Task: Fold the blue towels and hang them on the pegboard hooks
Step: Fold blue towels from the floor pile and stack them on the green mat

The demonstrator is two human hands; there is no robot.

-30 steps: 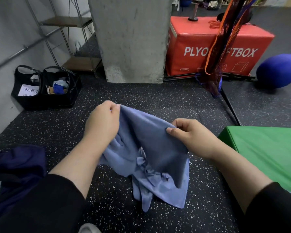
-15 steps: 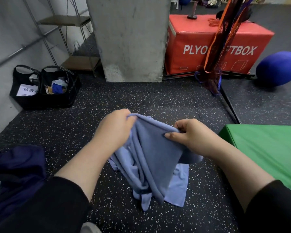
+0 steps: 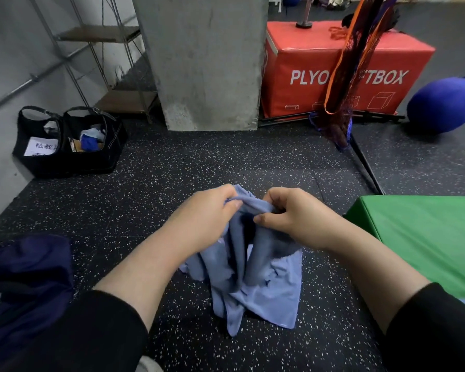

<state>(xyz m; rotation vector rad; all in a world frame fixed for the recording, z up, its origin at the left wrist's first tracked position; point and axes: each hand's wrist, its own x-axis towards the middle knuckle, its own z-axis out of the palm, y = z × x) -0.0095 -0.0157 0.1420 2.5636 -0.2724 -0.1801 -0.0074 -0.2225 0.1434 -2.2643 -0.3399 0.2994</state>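
Folding step, early: blue towel (image 3: 255, 277) bunched, not yet squared; no pegboard in view. Next move likely needs corners found and cloth spread flat. Left hand (image 3: 208, 210) and right hand (image 3: 293, 214) close together, fingers curled, each pinching the towel's top edge. Towel hangs below both hands, bottom touching the floor (image 3: 199, 167).

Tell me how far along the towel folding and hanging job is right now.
Done: nothing that shows; no folded towel, pegboard or hooks are in view. In hand: the left hand and right hand pinch the top edge of one blue towel close together, its lower part bunched and trailing on the speckled floor. Left: finishing this fold, hanging it, and any other towels.
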